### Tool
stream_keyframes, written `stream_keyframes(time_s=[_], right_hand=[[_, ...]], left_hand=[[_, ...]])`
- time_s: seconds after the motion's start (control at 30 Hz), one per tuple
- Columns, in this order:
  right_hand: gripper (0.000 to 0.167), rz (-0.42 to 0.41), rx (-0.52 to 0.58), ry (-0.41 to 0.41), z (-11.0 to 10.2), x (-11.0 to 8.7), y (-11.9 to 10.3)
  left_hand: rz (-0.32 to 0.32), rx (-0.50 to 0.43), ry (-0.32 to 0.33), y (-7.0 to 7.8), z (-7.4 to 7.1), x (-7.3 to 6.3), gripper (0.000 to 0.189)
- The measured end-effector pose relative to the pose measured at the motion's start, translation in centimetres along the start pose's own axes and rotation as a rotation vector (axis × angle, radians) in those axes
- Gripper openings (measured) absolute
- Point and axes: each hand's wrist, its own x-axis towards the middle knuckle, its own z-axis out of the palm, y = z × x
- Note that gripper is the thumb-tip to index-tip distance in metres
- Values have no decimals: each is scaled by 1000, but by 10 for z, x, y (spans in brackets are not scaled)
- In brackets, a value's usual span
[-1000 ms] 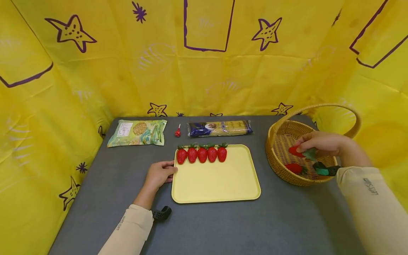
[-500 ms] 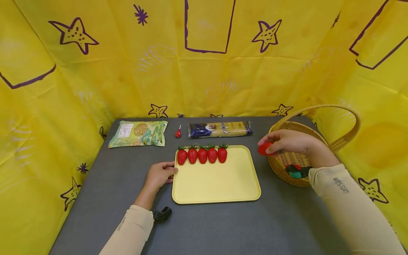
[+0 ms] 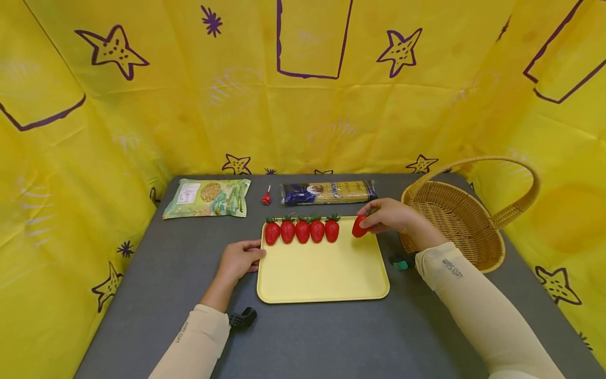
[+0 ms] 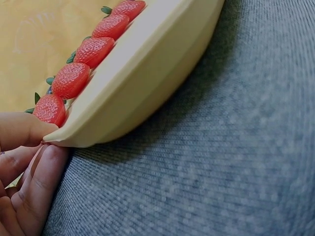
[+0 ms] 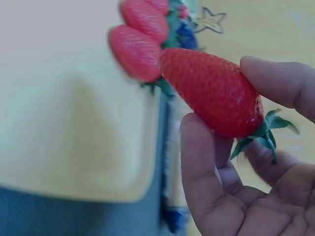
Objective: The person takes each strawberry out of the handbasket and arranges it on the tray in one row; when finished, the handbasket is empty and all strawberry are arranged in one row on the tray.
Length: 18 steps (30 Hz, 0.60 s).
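Observation:
My right hand (image 3: 390, 216) pinches a red strawberry (image 5: 211, 91) with green leaves between thumb and fingers. It holds the fruit over the back right part of a pale yellow tray (image 3: 326, 273). In the right wrist view the strawberry's tip points toward the row on the tray, leaves toward the palm. Several more strawberries (image 3: 302, 231) lie side by side along the tray's back edge, from the left corner to past the middle, leaves to the back. My left hand (image 3: 239, 260) grips the tray's left rim; in the left wrist view the rim (image 4: 74, 137) sits between thumb and finger.
A wicker basket (image 3: 478, 252) with a tall handle stands right of the tray, partly behind the right forearm. Along the back lie a green patterned food bag (image 3: 208, 197), a red lollipop (image 3: 266, 198) and a pasta packet (image 3: 326, 192). Yellow printed cloth (image 3: 312, 121) walls the grey table.
My right hand has lifted a strawberry out of the basket and carried it left, over the tray. The left hand stays on the tray's rim, and the strawberry row has not moved.

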Motion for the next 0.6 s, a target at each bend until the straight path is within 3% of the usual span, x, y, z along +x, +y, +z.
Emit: stream_keyframes(time_s=[0.17, 0.27, 0.5, 0.6], right_hand=[[64, 66, 72, 37, 17, 21, 7], [64, 92, 68, 88, 27, 34, 12], [42, 85, -145, 242, 41, 49, 16], [39, 90, -217, 266, 44, 52, 17]], left_hand=[[7, -6, -5, -1, 0, 1, 42], [8, -5, -8, -1, 0, 1, 42], [1, 1, -2, -1, 0, 2, 42], [2, 4, -3, -1, 0, 2, 42]])
